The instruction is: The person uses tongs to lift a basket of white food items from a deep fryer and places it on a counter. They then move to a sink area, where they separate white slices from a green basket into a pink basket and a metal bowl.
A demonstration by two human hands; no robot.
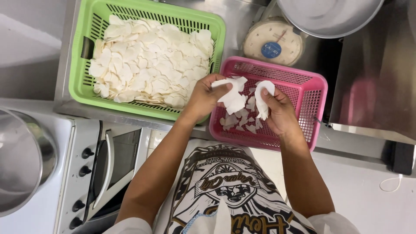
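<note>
Head view, looking straight down at a steel counter (pixel 242 17) from above the person's chest. Both bare hands hover over a small pink plastic slotted basket (pixel 313 93), which sits at the centre of the picture, slightly toward three o'clock. The left hand (pixel 203 96) is closed around a bunch of thin white wafer-like pieces (pixel 232 96), thumb and fingers pinching them together above the basket's nine o'clock edge. The right hand (pixel 279 110) grips one curled white piece (pixel 262 97) between thumb and fingertips, just beside the left hand's bunch; I cannot tell whether the two touch. Below the hands, a scatter of smaller white broken scraps (pixel 240 121) lies on the pink basket's floor.

At ten o'clock stands a larger lime-green plastic slotted basket (pixel 80 65), touching the pink one's corner and heaped with flat, rounded, cream-white chips (pixel 151 60). At one o'clock a round-dial kitchen scale (pixel 272 43) sits just behind the pink basket, with a shiny metal weighing pan (pixel 329 15) above it. At eight o'clock is a white oven with black knobs (pixel 86 173), and a large steel bowl (pixel 21 160) rests at nine o'clock. The person's white printed shirt (pixel 225 186) fills six o'clock.
</note>
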